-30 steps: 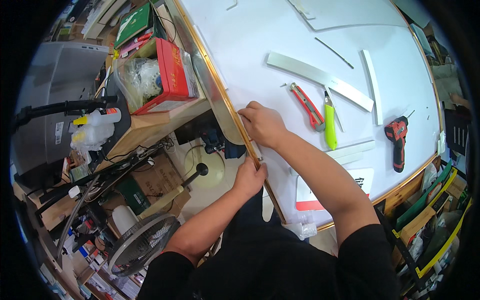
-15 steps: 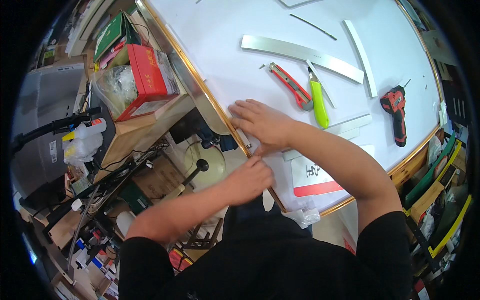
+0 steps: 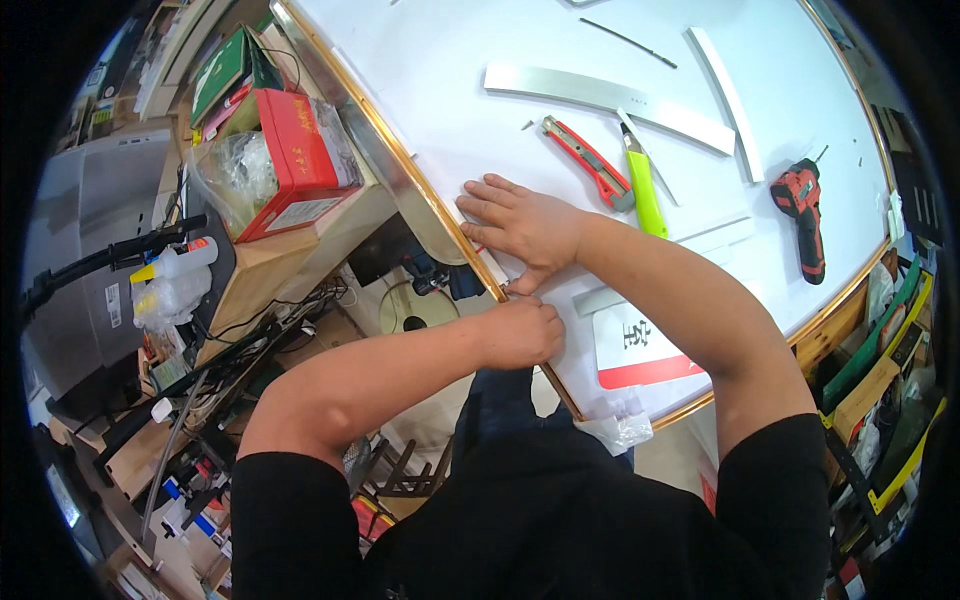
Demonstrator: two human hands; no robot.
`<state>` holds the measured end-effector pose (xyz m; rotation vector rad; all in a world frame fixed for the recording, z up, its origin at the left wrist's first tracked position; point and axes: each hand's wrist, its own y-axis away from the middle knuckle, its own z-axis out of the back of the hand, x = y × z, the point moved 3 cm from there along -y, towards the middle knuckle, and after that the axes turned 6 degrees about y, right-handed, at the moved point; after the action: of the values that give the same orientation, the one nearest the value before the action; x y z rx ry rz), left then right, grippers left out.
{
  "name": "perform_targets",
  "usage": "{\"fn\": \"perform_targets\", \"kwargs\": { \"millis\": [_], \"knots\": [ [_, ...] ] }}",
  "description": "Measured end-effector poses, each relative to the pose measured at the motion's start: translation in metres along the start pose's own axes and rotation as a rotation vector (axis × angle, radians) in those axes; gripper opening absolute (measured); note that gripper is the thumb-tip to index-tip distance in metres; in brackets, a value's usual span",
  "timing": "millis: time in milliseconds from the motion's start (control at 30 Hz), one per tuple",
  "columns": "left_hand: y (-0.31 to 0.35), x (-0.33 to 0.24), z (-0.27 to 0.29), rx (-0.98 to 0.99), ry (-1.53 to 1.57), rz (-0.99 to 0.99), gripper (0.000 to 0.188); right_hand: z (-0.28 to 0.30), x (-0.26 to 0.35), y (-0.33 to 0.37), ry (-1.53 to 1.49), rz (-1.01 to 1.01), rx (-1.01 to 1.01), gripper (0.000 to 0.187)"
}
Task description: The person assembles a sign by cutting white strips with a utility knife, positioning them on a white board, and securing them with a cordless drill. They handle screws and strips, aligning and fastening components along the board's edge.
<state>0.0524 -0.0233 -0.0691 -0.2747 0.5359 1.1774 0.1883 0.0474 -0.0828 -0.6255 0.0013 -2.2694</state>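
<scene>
My right hand lies flat with fingers spread on the white panel, by its gold-trimmed edge. Under its palm side a short pale strip runs along that edge; most of it is covered. Just nearer to me, my left hand is closed at the same edge, its knuckles upward and its fingertips hidden. What it pinches cannot be made out. The two hands almost meet at the thumb of the right one. A white card with a red band lies partly beneath my right forearm.
On the panel lie a red utility knife, a lime-green-handled tool, a red and black cordless drill, a wide metal bar, a narrower bar and a thin dark rod. Left stands a red box on a wooden surface.
My left hand has shifted slightly right and its forearm has risen. The right hand's fingers have spread a little more. The view has moved slightly; the tools keep their places.
</scene>
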Motion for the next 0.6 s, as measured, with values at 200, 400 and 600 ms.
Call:
{"fn": "perform_targets", "kwargs": {
  "millis": [200,400,600],
  "knots": [
    [-0.001,-0.001,0.001,-0.066,0.008,0.019,0.012,0.007,-0.004,0.001,-0.051,0.063,0.041,0.089],
    [-0.002,0.0,0.002,-0.051,0.063,0.04,0.011,0.029,-0.024,0.01,-0.079,0.027,0.156,0.089],
    [-0.003,0.002,0.001,0.03,0.053,0.068,0.012,0.017,0.02,0.005,0.034,-0.31,0.014,0.075]
  ]
}}
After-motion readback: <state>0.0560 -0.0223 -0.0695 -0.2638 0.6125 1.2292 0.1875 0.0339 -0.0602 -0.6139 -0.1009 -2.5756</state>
